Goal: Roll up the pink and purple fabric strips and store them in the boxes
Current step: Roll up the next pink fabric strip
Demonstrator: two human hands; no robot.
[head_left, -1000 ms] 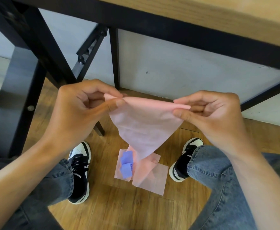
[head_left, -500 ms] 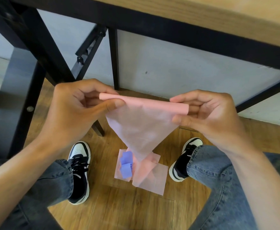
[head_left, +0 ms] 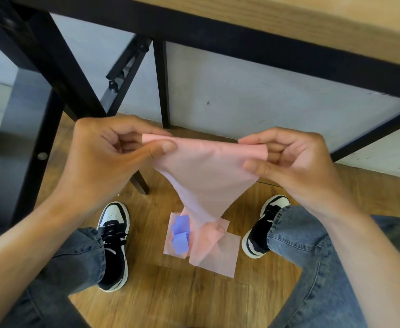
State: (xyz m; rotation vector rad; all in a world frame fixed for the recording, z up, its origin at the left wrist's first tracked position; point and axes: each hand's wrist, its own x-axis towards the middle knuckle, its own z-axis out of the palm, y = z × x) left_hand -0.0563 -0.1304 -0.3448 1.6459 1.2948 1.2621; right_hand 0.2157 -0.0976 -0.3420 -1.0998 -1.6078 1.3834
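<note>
Head view: a seated person holds a pink strip (head_left: 206, 166) in the air above the wooden floor (head_left: 161, 301).
Left hand (head_left: 106, 157): thumb and curled fingers (head_left: 163, 147) pinch the strip's left top end.
Right hand (head_left: 296, 159): curled fingers pinch the right top end, where the edge is folded over.
Pink strip: stretched between both hands, narrowing downward to the floor.
Floor pile: loose pink fabric (head_left: 218, 252) between the two shoes, a purple strip (head_left: 180, 234) lying on its left part.
Bench (head_left: 289, 17): wooden edge across the top, black frame beneath.
</note>
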